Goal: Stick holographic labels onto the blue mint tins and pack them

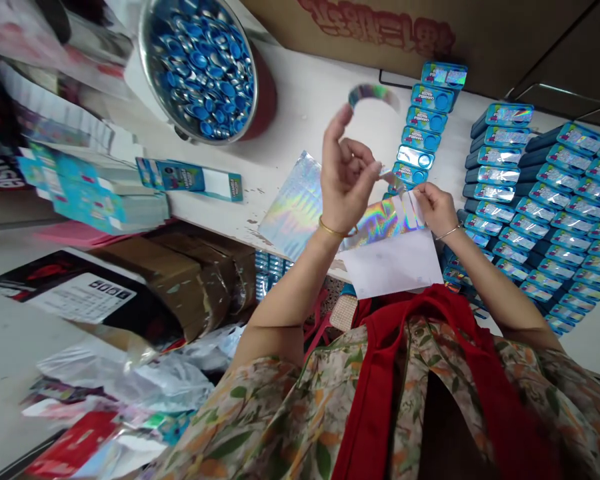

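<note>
My left hand [347,177], with a gold bangle at its wrist, is raised over the table with its index finger stretched out and its thumb bent in. A curled shiny holographic strip [373,91] clings at that index fingertip, and a second shiny bit shows by the thumb. My right hand [436,210] pinches the edge of a holographic sticker sheet [387,217], whose white backing [395,265] faces up nearer my body. Another holographic sheet [293,207] lies on the table left of my left wrist. Just beyond the hands runs a row of small blue tins [420,140].
Several columns of blue tins [555,200] stand at the right. A metal pot [257,93] full of blue-lined caps [210,73] is at the back left. Flat blue cartons [105,193] and an opened-out box [195,179] lie left. A large cardboard box [280,23] borders the back.
</note>
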A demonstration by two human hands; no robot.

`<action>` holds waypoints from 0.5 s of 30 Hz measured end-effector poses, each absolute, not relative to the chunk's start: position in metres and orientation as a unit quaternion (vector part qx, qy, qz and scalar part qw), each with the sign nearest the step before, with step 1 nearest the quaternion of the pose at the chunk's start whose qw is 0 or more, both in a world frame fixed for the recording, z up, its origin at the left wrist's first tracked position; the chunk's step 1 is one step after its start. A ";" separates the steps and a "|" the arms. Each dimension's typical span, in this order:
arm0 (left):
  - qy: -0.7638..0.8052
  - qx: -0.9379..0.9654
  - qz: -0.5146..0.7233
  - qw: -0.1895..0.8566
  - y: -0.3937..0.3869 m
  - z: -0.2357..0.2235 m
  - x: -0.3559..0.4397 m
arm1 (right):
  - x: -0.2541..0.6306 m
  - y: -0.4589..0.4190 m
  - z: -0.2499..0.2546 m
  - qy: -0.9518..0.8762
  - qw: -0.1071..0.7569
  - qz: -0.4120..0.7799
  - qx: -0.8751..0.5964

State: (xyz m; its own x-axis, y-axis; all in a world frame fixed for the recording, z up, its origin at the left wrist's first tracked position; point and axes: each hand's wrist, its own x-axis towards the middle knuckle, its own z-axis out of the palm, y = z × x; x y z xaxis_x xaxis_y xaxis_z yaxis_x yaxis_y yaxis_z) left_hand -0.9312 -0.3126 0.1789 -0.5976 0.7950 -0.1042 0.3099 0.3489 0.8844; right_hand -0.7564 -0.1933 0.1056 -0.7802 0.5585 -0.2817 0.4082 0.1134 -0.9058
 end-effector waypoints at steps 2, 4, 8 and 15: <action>0.719 0.325 0.563 0.243 -0.296 0.165 -0.944 | -0.756 -0.195 0.110 -0.740 0.085 0.581 -0.327; 0.669 0.304 0.633 0.243 -0.279 0.145 -0.948 | -0.759 -0.193 0.115 -0.706 0.133 0.597 -0.358; 0.651 0.265 0.664 0.256 -0.259 0.106 -0.935 | -0.774 -0.184 0.122 -0.603 0.186 0.661 -0.405; 0.683 0.217 0.650 0.253 -0.253 0.098 -0.919 | -0.791 -0.172 0.120 -0.574 0.199 0.676 -0.416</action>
